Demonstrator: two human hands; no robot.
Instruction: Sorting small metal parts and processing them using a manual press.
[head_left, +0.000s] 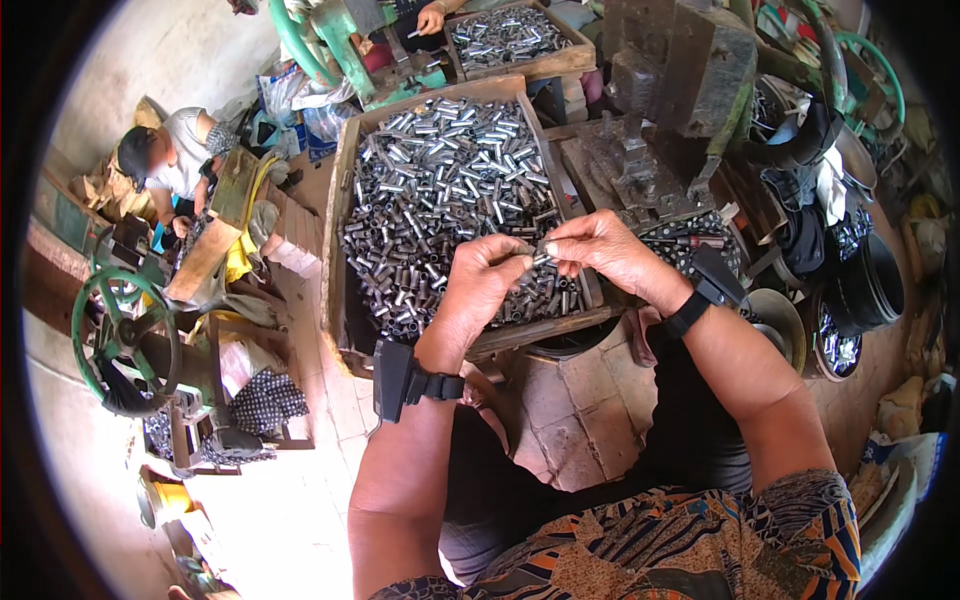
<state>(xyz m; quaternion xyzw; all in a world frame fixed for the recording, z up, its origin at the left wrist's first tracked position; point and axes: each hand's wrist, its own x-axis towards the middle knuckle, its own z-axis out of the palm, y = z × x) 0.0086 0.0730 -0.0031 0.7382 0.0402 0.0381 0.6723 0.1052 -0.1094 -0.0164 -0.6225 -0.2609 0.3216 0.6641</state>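
A wooden box (337, 235) in front of me is heaped with short shiny metal tubes (440, 150). Above its near right part, my left hand (480, 280) and my right hand (603, 252) meet, fingertips almost touching. Between them shows a small metal tube (542, 260), pinched by the thumb and fingers of my right hand. My left hand is closed in a pinch as well, at the tube's other end; the fingers cover whatever else may be in it. Each wrist wears a black strapped device.
Right of the box stands a dark, greasy metal press (650, 160). A second box (585, 55) of tubes lies beyond, near another person's hand (431, 18). At left, a seated person (185, 150) works behind a green handwheel (125, 320). Black buckets (868, 285) stand at right.
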